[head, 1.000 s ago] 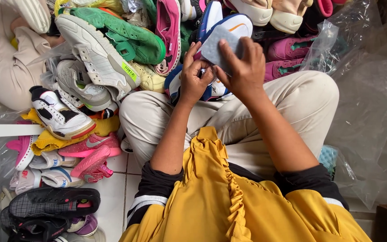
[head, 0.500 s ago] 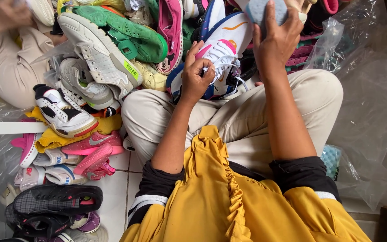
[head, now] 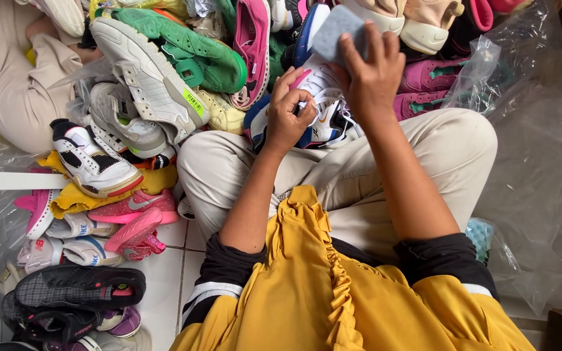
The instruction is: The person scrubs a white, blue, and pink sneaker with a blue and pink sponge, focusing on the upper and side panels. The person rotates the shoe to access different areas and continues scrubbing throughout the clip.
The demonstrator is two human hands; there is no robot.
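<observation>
White tiled floor (head: 164, 286) with dark grout, even daylight. Heap of mixed shoes (head: 157, 78) at left and top. Crinkled clear plastic sheeting (head: 541, 169) at right.

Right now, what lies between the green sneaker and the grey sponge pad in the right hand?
In the head view, a pink slip-on shoe stands between the green sneaker and the grey sponge pad.

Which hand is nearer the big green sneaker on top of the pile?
Left. The left hand grips the white sneaker just right of the green sneaker; the right hand, holding a grey sponge, is farther right.
</observation>
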